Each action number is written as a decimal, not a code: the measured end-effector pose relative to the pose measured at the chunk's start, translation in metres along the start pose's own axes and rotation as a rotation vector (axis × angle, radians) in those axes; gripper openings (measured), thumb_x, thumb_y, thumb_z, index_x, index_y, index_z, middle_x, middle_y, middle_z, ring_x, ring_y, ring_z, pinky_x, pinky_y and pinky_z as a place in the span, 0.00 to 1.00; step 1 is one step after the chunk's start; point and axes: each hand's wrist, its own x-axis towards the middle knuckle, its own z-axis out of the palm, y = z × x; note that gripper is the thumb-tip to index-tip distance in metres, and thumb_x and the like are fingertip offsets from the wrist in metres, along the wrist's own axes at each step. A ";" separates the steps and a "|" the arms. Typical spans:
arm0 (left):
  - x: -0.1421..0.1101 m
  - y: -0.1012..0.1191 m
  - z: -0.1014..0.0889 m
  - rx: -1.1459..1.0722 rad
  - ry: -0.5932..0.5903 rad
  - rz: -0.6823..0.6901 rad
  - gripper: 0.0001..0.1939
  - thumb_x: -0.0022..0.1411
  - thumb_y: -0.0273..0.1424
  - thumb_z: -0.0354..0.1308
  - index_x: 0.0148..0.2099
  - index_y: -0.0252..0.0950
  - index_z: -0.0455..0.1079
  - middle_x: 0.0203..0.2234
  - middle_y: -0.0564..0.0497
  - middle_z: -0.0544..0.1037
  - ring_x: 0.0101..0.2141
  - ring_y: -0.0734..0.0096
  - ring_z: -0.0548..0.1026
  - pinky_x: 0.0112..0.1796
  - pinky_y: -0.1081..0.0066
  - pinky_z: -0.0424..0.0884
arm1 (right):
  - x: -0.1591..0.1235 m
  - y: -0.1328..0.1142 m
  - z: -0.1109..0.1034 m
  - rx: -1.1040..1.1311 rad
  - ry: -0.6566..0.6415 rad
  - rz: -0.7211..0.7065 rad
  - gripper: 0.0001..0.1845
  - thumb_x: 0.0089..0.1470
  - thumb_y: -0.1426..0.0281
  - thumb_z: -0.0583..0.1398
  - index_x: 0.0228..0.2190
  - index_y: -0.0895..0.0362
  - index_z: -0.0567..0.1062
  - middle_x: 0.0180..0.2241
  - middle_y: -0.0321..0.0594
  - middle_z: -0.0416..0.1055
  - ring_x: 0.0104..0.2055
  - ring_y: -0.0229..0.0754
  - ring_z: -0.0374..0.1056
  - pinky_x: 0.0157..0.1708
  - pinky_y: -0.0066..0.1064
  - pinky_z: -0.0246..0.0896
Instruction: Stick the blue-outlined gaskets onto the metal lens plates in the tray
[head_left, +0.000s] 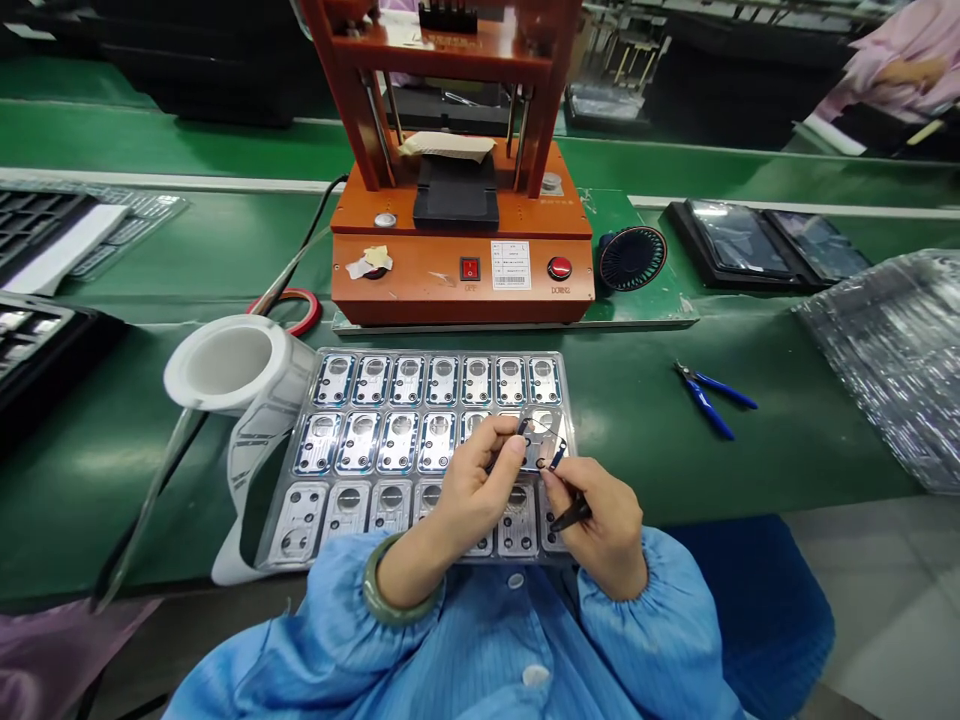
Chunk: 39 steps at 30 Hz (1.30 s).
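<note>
Between my two hands is a small clear plate point(543, 437) with dark strips along its edges and ring-shaped marks. My left hand point(476, 485) pinches its left side between thumb and fingers. At the lower right corner, the fingertips of my right hand point(604, 520) are closed on it. A slim black tool point(571, 513), perhaps tweezers, is also tucked in my right hand; its full shape is hidden. Under both hands lies a clear plastic tray point(289, 535) with rows of pockets holding similar silvery plates, many blue-edged. My hands cover part of its lower right.
Behind the tray stands an orange press point(420, 290). A roll of white labels point(225, 365) sits left, its strip hanging down, near red tape point(304, 312). Blue-handled nippers point(712, 395), a small black fan point(634, 258) and stacked clear trays point(900, 350) are at right. Another person's sleeve point(911, 50) shows across the bench.
</note>
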 end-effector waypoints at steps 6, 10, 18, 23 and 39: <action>0.000 -0.001 -0.002 0.073 0.009 0.037 0.09 0.66 0.37 0.49 0.38 0.37 0.64 0.24 0.56 0.66 0.24 0.76 0.64 0.27 0.75 0.62 | -0.001 0.001 0.000 0.019 -0.028 -0.015 0.06 0.57 0.78 0.58 0.36 0.56 0.71 0.29 0.39 0.75 0.30 0.39 0.73 0.30 0.28 0.68; 0.000 -0.001 -0.003 0.089 0.009 0.085 0.09 0.66 0.36 0.48 0.36 0.38 0.63 0.23 0.56 0.63 0.22 0.76 0.61 0.25 0.75 0.60 | -0.002 0.000 0.000 0.037 -0.058 -0.056 0.07 0.57 0.78 0.58 0.37 0.56 0.70 0.29 0.39 0.76 0.30 0.39 0.73 0.30 0.28 0.68; -0.001 -0.003 -0.003 0.063 -0.021 0.083 0.15 0.66 0.32 0.46 0.54 0.38 0.61 0.20 0.58 0.59 0.21 0.75 0.60 0.26 0.73 0.61 | -0.003 -0.001 0.001 0.062 -0.060 -0.024 0.06 0.56 0.79 0.58 0.35 0.57 0.70 0.28 0.40 0.75 0.30 0.39 0.73 0.30 0.28 0.67; -0.001 0.000 -0.004 0.106 -0.017 0.123 0.17 0.67 0.31 0.44 0.57 0.37 0.60 0.18 0.60 0.54 0.18 0.76 0.53 0.22 0.73 0.54 | -0.003 0.000 0.002 0.070 -0.084 -0.040 0.07 0.56 0.79 0.58 0.36 0.56 0.71 0.29 0.39 0.76 0.30 0.38 0.73 0.30 0.29 0.68; 0.000 -0.002 -0.003 0.180 0.070 0.202 0.10 0.69 0.34 0.43 0.49 0.39 0.60 0.19 0.60 0.60 0.16 0.78 0.57 0.20 0.75 0.56 | -0.002 -0.001 0.001 0.104 -0.116 -0.043 0.07 0.56 0.79 0.58 0.36 0.56 0.70 0.28 0.39 0.75 0.28 0.38 0.71 0.28 0.29 0.66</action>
